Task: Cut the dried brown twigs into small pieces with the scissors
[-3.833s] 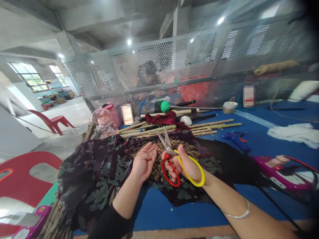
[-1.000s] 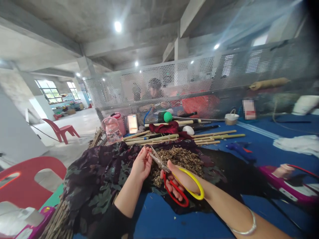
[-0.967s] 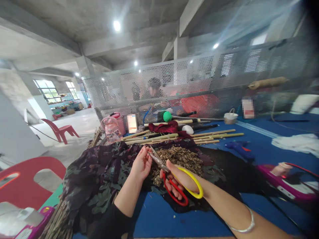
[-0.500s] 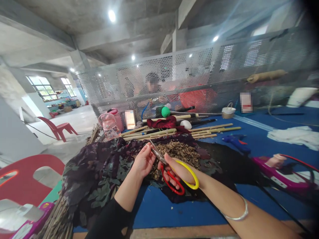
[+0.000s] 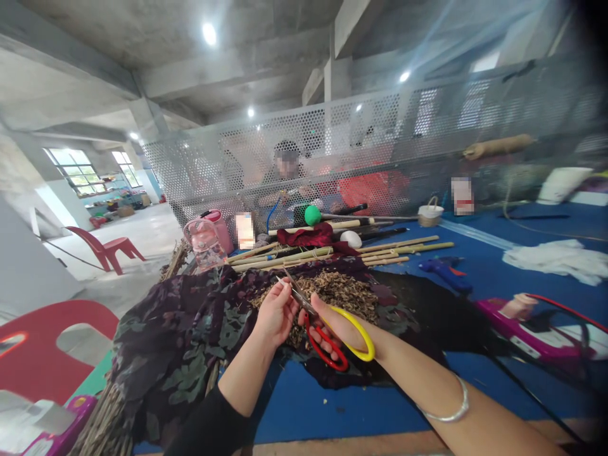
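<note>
My right hand [image 5: 332, 324] grips scissors [image 5: 327, 326] with one red and one yellow loop handle, their steel blades pointing up and left. My left hand [image 5: 275, 311] is pinched right at the blade tips, holding something too small to make out. Both hands hover over a heap of brown dried plant bits [image 5: 339, 292] that lies on a dark floral cloth [image 5: 175, 342] spread on the blue table [image 5: 304, 405].
Bamboo sticks [image 5: 342, 252], a red cloth [image 5: 308, 236], a green ball [image 5: 312, 215] and a pink bottle [image 5: 204, 239] lie behind the heap. A blue glue gun [image 5: 444, 270] and a magenta tool [image 5: 532, 326] are at the right. Another person sits behind the perforated screen [image 5: 380, 145]. Red chairs [image 5: 42, 342] stand left.
My left hand went from open, palm up, to pinched at the scissor blades. The scissors have tilted left toward it. The view has shifted slightly.
</note>
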A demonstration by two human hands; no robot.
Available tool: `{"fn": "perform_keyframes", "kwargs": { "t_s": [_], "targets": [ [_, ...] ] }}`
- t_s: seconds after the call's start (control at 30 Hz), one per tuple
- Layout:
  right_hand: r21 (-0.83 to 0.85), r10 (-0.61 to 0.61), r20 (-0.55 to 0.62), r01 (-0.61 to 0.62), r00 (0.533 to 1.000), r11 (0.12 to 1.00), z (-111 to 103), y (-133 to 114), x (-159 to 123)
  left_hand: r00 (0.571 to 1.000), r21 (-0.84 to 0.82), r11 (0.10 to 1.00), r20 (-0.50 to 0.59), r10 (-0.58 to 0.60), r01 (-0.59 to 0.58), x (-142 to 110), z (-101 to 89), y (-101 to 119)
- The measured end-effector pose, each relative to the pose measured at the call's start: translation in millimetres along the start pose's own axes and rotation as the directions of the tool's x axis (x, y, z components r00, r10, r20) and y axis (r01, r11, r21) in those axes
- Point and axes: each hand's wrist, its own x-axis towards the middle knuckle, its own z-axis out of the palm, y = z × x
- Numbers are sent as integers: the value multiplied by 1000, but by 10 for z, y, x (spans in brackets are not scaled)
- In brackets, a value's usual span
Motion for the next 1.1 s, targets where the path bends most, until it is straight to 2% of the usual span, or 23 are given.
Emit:
{"fn": "perform_keyframes", "kwargs": {
  "t_s": [0.17,0.27,0.43,0.57,0.93,1.1],
  "targets": [
    [1,11,9,-11,1000,1000,-39,23,20,999,50,999,45,-19,16,-22,17,-6],
    [29,13,24,-14,1000,999,-21,12,13,999,67,998,38,-16,14,-30,32,2],
    [90,134,-5,-133,991,987,54,-17,34,999,65,998,-29,14,-12,-29,56,-10],
    [134,198,-23,-194,980,972,99,-18,65,999,38,999,-44,-23,25,-16,43,-29],
    [72,152,-106,-145,983,987,147,53,87,994,52,996,-79,-69,73,2,6,-6],
    [70,184,-29,-181,983,981,84,48,101,988,16,999,-152,-33,36,32,-22,-28]
  ]
}}
